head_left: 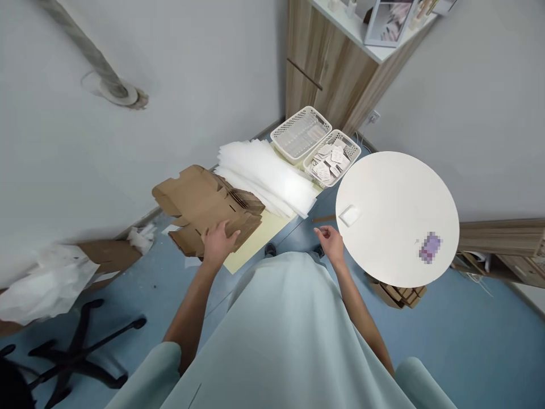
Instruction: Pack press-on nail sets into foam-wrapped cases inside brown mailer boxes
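Observation:
My left hand point(218, 245) rests on the near edge of a stack of flat, unfolded brown cardboard boxes point(198, 199), thumb apart and fingers laid on the top sheet. My right hand point(331, 243) hangs beside the left rim of a round white table point(395, 216), fingers loosely curled, with nothing visible in it. White foam sheets point(268, 170) lie in a pile just beyond the cardboard. Both piles are on a pale yellow surface point(251, 243).
Behind the foam, one white basket point(289, 153) holds clear plastic pieces; another basket point(355, 149) holds small white packets. A small white object point(349, 215) sits on the round table, with a blurred purple item point(430, 247). Cardboard boxes point(394, 294) stand beneath. A chair base point(79, 358) is lower left.

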Tool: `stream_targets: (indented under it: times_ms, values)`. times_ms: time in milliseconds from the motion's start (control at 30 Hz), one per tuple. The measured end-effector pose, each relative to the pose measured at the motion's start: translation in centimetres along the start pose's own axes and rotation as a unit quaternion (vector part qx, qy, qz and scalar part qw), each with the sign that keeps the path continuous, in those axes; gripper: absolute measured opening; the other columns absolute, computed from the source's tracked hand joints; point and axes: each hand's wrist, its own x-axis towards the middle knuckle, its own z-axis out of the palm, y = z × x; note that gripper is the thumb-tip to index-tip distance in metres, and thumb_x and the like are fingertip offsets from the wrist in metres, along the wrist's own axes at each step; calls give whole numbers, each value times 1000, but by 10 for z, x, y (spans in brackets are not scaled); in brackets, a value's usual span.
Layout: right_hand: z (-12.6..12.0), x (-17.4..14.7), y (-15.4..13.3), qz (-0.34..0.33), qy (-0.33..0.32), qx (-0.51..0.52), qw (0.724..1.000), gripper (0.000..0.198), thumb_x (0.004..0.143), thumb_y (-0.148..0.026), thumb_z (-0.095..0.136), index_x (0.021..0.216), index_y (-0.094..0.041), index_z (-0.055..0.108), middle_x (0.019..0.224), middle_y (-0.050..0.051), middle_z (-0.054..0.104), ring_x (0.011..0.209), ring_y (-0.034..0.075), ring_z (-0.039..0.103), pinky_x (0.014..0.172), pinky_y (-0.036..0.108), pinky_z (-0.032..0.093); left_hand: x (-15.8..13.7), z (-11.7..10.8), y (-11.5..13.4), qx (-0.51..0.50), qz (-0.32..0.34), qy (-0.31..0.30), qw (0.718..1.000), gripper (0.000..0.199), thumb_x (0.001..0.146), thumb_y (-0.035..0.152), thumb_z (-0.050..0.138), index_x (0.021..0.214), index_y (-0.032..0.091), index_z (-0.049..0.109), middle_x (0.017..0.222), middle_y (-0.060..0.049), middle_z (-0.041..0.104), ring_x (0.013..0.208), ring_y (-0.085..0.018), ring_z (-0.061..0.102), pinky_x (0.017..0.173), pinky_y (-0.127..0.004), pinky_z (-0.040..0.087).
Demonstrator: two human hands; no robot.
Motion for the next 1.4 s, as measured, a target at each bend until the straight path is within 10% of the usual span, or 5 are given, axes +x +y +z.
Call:
stream_targets:
  times_ms: [400,700,933,1200,1400]
  values:
    - [79,-44,-98,-96,-136,-154,974,26,108,-39,63,127,-24,73,108,4,83,99,21,78,89,28,56,23,-6,-47,1,127,-34,991,46,106,33,34,116,19,77,116,-16,82,112,-34,74,112,-49,50]
    - [151,-42,-155,-232,-259,-365,864,63,113,-35,52,173,-30,33,132,11,77,115,26,77,92,33,57,28,-7,-38,58,148,-30,987,44,106,25,36,105,17,79,104,-20,79,106,-35,75,107,-47,52]
    - [176,-44,-153,-207,-299,-484,796,29,110,-29,58,135,-21,69,127,17,78,117,31,77,92,37,60,24,-9,-43,19,139,-21,990,39,105,29,43,105,22,81,108,-16,80,109,-34,74,105,-46,54]
    - [179,-47,-158,-276,-250,-439,817,59,112,-33,51,169,-26,37,137,16,75,117,30,78,92,39,62,21,-21,-38,13,125,-28,992,39,105,26,44,100,24,83,104,-15,80,105,-32,75,102,-44,54]
    - [189,-39,-169,-231,-288,-465,805,60,108,-28,58,165,-22,43,126,17,80,118,32,79,93,42,63,14,-60,-31,-14,134,-5,991,41,107,33,43,104,24,83,108,-12,80,102,-32,75,97,-43,56]
